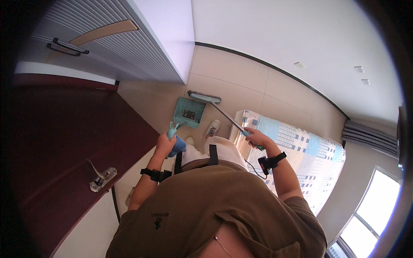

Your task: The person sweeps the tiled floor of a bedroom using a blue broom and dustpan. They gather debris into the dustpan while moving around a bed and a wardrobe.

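Observation:
My left hand (165,144) is closed around the upright handle of a teal dustpan (195,106), which rests on the tiled floor ahead of my feet. Dark bits lie in its pan. A bunched blue cloth (177,146) hangs beside that hand; whether the fingers also grip it I cannot tell. My right hand (259,138) is wrapped around the teal grip of a broom (226,115) with a metal pole. The broom's head, teal with grey bristles, lies on the floor just past the dustpan's far edge, slanting across its right side.
To the left a dark red door (73,150) with a metal lever handle stands open. A grey ribbed wardrobe (129,47) rises beyond it. On the right is a bed (297,146) with a blue-and-white patterned cover. A white wall (292,34) with dark skirting closes the far side.

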A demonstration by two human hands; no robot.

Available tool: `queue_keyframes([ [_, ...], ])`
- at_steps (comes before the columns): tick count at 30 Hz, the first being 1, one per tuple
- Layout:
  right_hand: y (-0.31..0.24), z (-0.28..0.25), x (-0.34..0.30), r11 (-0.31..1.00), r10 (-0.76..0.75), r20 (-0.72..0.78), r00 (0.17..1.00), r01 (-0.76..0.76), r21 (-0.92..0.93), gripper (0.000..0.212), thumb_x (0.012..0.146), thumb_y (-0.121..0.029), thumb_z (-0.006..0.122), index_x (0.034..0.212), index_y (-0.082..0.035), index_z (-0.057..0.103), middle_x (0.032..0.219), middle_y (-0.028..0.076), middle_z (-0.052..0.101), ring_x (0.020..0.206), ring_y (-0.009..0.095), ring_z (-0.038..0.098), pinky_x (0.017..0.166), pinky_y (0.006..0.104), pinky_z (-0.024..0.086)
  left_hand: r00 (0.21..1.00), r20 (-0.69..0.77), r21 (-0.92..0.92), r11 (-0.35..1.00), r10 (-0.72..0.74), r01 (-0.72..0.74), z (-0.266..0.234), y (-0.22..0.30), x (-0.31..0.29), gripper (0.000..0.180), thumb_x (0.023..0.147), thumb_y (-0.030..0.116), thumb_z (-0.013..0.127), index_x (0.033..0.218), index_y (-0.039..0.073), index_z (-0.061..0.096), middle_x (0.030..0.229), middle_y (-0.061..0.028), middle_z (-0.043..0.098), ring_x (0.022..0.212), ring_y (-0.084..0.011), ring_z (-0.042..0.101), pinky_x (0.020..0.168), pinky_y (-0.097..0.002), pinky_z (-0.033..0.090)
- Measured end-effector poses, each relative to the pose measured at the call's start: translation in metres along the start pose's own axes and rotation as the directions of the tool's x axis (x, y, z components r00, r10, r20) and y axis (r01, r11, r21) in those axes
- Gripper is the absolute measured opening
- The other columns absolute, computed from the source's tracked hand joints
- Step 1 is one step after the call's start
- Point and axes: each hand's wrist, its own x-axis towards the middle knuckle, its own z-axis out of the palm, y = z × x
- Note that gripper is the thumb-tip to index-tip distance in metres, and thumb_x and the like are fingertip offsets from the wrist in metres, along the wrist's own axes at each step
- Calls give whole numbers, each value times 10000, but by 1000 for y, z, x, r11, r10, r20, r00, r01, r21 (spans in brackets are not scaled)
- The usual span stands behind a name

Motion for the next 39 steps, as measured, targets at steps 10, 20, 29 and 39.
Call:
queue_keyframes([
  [10,13,30,77,993,-117,-175,978,118,-6,510,696,-101,506,1162,50,364,652,171,539,486,234,541,421,347,446,997,25,-27,997,69,-69,-4,-35,-18,311,705,247,560,854,-25,569,785,-253,563,799,-401,545,656,-434,441],
  [20,15,135,34,949,-53,-76,996,26,-314,544,725,-87,471,1239,-27,301,692,150,551,498,209,551,440,323,469,990,27,-30,990,139,-138,-5,-60,-30,285,725,248,530,869,5,573,795,-239,567,792,-410,535,661,-436,438],
  [29,36,154,-30,997,19,-79,997,-13,80,500,693,-53,521,1182,-56,419,622,79,487,449,155,465,390,289,396,976,33,-2,977,214,-215,3,-95,-19,336,705,271,565,832,-40,566,760,-265,558,771,-414,542,633,-449,441],
  [39,67,148,-35,944,10,-235,972,68,322,572,759,-106,487,1295,-121,286,584,48,483,410,127,440,358,279,357,944,177,24,958,278,-286,-7,-85,-41,308,683,231,562,824,-42,555,779,-258,565,774,-400,549,647,-431,441],
])
